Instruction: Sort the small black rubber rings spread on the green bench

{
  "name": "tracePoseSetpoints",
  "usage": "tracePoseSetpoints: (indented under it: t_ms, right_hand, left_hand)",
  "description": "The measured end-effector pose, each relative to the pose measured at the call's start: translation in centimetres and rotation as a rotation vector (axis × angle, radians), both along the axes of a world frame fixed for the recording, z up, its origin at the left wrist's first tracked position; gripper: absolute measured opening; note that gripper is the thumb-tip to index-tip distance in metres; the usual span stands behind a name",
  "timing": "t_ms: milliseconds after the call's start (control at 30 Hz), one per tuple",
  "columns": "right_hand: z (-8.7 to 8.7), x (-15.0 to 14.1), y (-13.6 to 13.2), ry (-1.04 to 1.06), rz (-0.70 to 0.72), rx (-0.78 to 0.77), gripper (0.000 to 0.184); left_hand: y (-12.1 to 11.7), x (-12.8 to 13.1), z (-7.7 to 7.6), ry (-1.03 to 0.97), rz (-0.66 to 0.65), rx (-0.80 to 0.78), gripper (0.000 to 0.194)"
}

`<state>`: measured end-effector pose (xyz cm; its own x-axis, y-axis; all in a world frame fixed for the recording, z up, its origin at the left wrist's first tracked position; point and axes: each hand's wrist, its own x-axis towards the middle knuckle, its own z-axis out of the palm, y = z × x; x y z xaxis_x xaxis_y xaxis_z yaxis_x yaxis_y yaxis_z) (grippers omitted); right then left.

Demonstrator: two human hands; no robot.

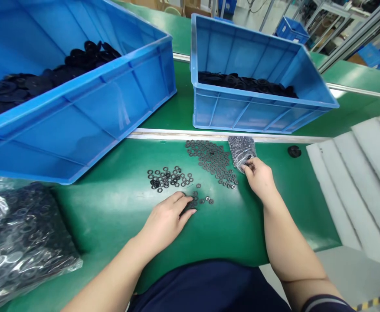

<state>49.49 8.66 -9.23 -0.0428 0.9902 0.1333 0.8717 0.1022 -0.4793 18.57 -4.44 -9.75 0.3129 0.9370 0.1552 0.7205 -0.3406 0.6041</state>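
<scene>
At the bench's [112, 208] near left corner lies a big bag [24, 242] full of dark rings, with the left bin [112, 112] behind it, holding black discs [30, 86]. Toward the middle, black rings [165, 177] are partly spread, though their left end is bunched and overlapping. The left hand [165, 219] is beside them, well in from the near edge, its fingers and thumb narrowed round small washers [202, 201]; whether any are gripped cannot be told. A few more sit loose by the fingertips.

Farther right, near the far edge, many washers lie flat, mostly in one layer, so that part looks well along. Next to them is the small bag [240, 147], with plenty inside it; the right hand [261, 177] pinches its near end between thumb and fingers. The right bin [258, 108] stands beyond the far edge. Toward the far right corner are a black part [294, 151] and, beside it, white foam [339, 186].
</scene>
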Motion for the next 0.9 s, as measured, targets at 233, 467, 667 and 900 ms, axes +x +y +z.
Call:
tracePoseSetpoints:
  t_ms: [233, 467, 667, 900]
  right_hand:
    - [-0.1, 0.5, -0.1, 0.008, 0.036, -0.026, 0.017]
    - [0.4, 0.9, 0.0, 0.007, -0.003, 0.003, 0.014]
    - [2.5, -2.6, -3.5, 0.112, 0.127, 0.157, 0.015]
    - [1.6, -9.2, -8.2, -0.005, 0.654, 0.049, 0.014]
  left_hand:
    - [-0.2, 1.8, -0.5, -0.015, -0.026, 0.073, 0.023]
    - [-0.2, 1.5, 0.0, -0.043, -0.02, 0.041, 0.025]
    - [0.3, 0.3, 0.3, -0.114, 0.007, -0.027, 0.022]
    - [0.8, -0.4, 0.3, -0.142, 0.056, -0.053, 0.022]
